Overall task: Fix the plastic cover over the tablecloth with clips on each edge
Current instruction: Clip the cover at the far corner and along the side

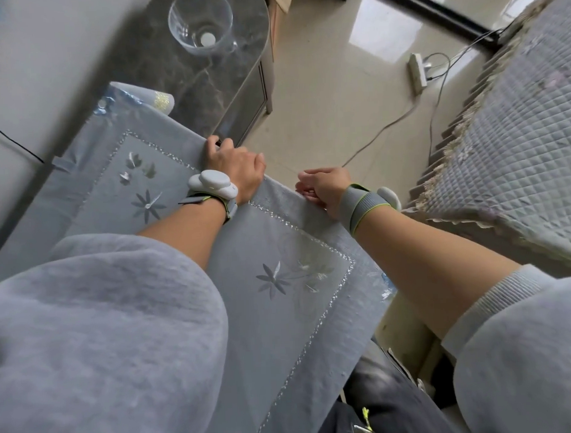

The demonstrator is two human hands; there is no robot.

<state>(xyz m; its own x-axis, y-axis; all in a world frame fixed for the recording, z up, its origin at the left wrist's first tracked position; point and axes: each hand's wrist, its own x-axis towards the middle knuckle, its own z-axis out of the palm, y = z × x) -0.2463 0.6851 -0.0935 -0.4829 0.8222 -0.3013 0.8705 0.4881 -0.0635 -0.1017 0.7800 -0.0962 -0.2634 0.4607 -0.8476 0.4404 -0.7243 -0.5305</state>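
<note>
While the fingers (212, 146) of the left hand (235, 168) curl round a small dark thing (219, 142), perhaps a clip, on the plastic cover (298, 248) edge running ten to four o'clock, the right hand (322, 189) pinches that edge just beside, at four o'clock.

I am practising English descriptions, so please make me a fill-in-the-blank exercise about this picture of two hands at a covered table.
1. The left hand and the right hand both grip the far ___ of the tablecloth.
2. The tablecloth has stitched ___ as decoration.
3. A clear ___ bowl stands on the dark table.
4. The white power strip lies on the ___.

Missing words: edge; flowers; glass; floor.
</note>
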